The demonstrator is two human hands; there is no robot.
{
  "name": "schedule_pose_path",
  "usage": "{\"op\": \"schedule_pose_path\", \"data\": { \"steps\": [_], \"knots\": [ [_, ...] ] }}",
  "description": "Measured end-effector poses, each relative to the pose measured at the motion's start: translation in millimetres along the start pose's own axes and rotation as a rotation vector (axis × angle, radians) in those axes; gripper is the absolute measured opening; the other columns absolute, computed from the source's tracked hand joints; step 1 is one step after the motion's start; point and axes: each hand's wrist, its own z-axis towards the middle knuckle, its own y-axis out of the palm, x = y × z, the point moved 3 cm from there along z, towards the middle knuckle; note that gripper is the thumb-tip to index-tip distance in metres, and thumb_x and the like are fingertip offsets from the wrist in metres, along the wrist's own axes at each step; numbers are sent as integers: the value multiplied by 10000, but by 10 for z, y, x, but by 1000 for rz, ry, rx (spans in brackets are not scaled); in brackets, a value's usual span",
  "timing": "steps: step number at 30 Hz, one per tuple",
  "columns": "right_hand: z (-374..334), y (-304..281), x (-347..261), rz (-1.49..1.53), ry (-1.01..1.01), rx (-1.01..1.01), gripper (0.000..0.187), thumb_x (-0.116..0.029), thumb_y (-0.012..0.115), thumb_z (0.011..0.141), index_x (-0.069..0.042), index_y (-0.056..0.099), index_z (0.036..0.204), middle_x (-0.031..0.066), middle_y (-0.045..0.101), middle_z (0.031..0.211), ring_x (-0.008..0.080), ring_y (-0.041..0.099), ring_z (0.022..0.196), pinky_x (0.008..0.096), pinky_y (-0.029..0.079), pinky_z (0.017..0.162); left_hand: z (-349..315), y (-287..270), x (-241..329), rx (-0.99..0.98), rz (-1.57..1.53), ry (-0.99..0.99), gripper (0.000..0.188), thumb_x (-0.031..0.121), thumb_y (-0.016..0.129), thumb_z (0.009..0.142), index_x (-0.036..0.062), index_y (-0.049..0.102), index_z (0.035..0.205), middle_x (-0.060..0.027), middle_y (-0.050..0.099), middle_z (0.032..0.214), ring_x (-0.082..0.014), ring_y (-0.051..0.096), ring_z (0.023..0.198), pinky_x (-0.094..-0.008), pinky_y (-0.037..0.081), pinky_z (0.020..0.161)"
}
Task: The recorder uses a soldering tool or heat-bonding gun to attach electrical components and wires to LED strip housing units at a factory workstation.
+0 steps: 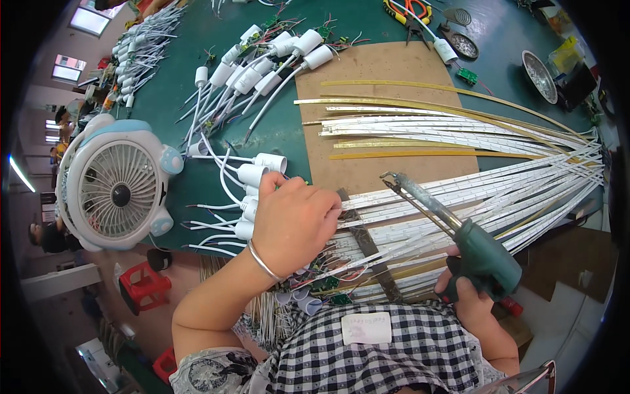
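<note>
My right hand (469, 292) grips a green soldering gun (489, 259) by its handle. Its metal tip points up and left, over the white LED strips (433, 197). With fingers curled inward, my left hand (295, 220) is closed beside the strips' left ends; its fingertips are hidden, so what they hold cannot be made out. White cylindrical lamp caps (252, 174) with white cables lie just left of that hand. Below it, small green circuit boards (326, 284) with thin wires lie among the strip ends. A dark flat bar (371, 253) crosses over the strips.
A brown board (387, 65) on the green table carries more yellow and white strips. Farther back lie a heap of lamp caps (262, 62), pliers (415, 29), a soldering iron stand (457, 18) and a metal dish (539, 77). A white fan (120, 194) stands at the left edge.
</note>
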Motion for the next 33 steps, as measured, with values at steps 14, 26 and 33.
{"op": "schedule_pose_path", "data": {
  "steps": [14,26,33],
  "knots": [
    [10,-6,63,-246,-139,-234,374,-38,608,817,26,539,1179,58,643,806,135,668,696,271,510,674,5,41,-2,46,33,26,67,113,664,707,137,612,742,20,593,684,-182,521,705,-380,318,789],
    [45,46,-3,-553,-225,-272,322,-96,667,753,-31,634,1066,91,658,910,256,628,770,392,468,734,9,71,-7,46,89,32,82,118,666,688,140,598,728,15,576,680,-187,518,721,-384,325,807],
    [108,160,-51,-498,-267,-274,302,-34,665,728,-28,651,1030,119,646,968,304,621,818,392,484,721,8,73,-13,33,94,37,79,121,666,686,142,601,726,18,583,683,-185,521,730,-388,328,826]
  ]
}}
